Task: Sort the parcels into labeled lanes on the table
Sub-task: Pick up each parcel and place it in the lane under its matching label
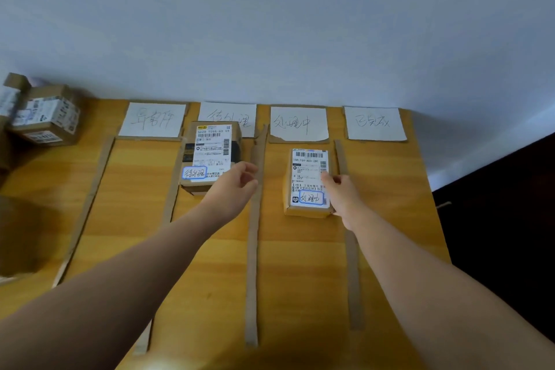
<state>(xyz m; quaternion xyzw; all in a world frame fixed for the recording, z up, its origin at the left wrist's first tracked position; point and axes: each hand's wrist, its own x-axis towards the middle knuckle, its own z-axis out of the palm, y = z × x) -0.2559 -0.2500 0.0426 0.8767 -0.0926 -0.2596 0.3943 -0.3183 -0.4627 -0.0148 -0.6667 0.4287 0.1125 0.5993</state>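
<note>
1. The wooden table [300, 264] is divided into four lanes by cardboard strips [253, 234] laid lengthwise.
2. A handwritten paper sign heads each lane at the far edge: first sign [153, 119], second sign [223, 112], third sign [298, 123], fourth sign [375, 123].
3. The larger parcel [210, 153] lies in the second lane from the left, at its far end. It covers the lower part of the second sign. Its shipping label faces up, with a blue-outlined handwritten tag at the near left corner.
4. The smaller parcel [307, 180] lies in the third lane, label up, with a blue-outlined tag at its near end. It sits near the strip on its right.
5. The left hand [237, 186] is at the near right corner of the larger parcel, fingers loosely curled and holding nothing. Whether it touches the box cannot be told.
6. The right hand [342, 192] holds the smaller parcel by its right edge, thumb on the label. The other fingers are hidden down the side.
7. The two hands are well apart, one at each parcel.
8. A pile of unsorted parcels [45, 117] sits at the far left, outside the lanes.
</note>
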